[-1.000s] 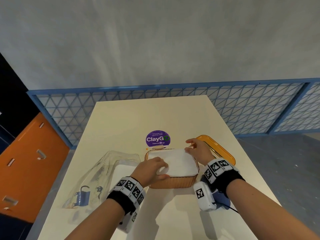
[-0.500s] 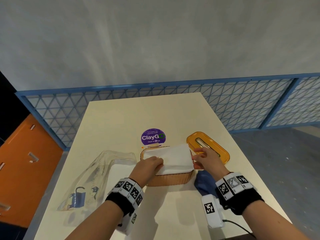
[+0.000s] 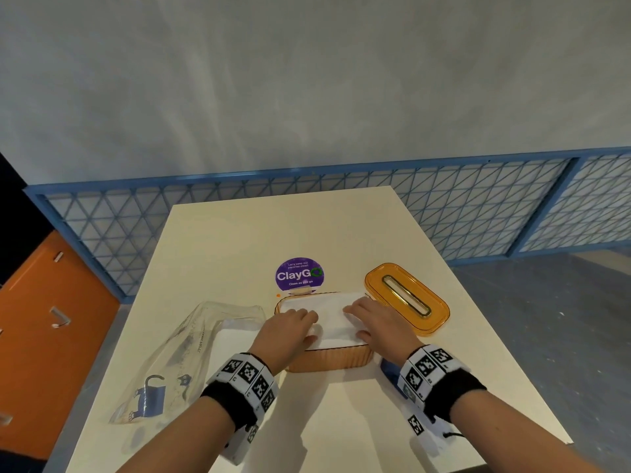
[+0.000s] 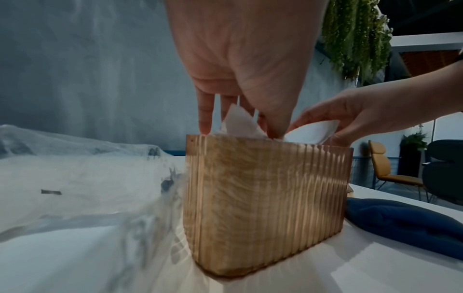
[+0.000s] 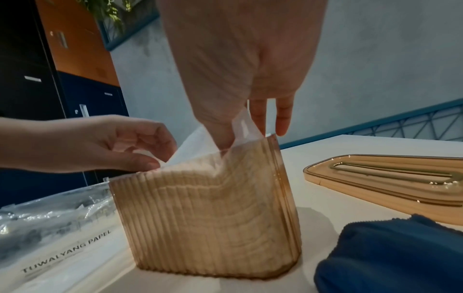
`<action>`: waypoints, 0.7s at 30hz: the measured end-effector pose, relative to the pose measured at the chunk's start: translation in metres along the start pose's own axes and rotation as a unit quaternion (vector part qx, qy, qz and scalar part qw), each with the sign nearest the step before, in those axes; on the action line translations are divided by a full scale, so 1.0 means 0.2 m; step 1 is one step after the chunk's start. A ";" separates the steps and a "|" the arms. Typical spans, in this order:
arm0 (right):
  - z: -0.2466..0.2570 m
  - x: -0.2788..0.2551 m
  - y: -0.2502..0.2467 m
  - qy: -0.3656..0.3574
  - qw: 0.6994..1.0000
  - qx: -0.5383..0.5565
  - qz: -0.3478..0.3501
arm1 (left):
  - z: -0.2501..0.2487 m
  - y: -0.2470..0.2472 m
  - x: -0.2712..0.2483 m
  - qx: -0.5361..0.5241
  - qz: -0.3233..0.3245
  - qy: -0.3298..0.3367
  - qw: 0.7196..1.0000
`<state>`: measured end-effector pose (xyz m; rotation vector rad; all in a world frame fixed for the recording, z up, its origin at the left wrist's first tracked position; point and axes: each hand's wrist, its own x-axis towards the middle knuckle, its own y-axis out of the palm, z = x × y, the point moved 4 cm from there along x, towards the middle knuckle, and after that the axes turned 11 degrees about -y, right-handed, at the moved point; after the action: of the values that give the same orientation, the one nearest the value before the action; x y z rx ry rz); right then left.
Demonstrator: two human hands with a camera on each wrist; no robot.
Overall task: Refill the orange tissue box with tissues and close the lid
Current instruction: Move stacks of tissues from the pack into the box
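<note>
Ribbed translucent plastic tissue box (image 4: 263, 202), soft paper tissues (image 3: 327, 315)

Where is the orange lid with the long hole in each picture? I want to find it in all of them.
Head view: the orange lid lies flat on the table, right of the tissue box, past the right hand.
Left wrist view: not in it.
Right wrist view: the lid lies at the right edge, behind the blue cloth.
Shared landmark: the ribbed tissue box stuffed with white tissues, seen in all three views.
</note>
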<state>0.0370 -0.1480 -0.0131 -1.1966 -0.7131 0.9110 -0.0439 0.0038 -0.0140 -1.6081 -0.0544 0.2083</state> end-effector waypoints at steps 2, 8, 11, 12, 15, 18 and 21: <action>0.00 0.03 0.00 -0.020 1.000 -0.012 0.020 | 0.02 0.01 -0.01 -0.008 0.003 0.002 1.000; 0.00 0.06 0.02 -0.040 0.999 -0.018 0.017 | 0.02 0.02 -0.03 -0.026 0.024 -0.005 0.999; -0.01 0.06 0.01 -0.041 0.999 -0.013 -0.005 | 0.03 0.01 -0.02 -0.056 0.018 -0.005 0.998; -0.02 0.06 0.00 -0.039 0.999 -0.009 -0.009 | 0.04 0.01 -0.03 -0.078 0.017 -0.012 0.997; -0.03 0.07 -0.02 -0.004 1.000 0.025 -0.002 | 0.07 0.01 -0.03 -0.115 0.028 -0.025 0.993; -0.04 0.07 -0.04 0.018 0.997 0.081 0.002 | 0.07 0.01 -0.02 -0.099 0.012 -0.026 0.995; -0.05 0.07 -0.04 0.016 0.996 0.082 0.008 | 0.07 0.00 0.00 -0.106 -0.001 -0.023 0.994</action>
<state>0.0540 -0.1408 -0.0087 -1.0696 -0.5922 0.9439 -0.0465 0.0173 -0.0137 -1.8146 -0.1176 0.2446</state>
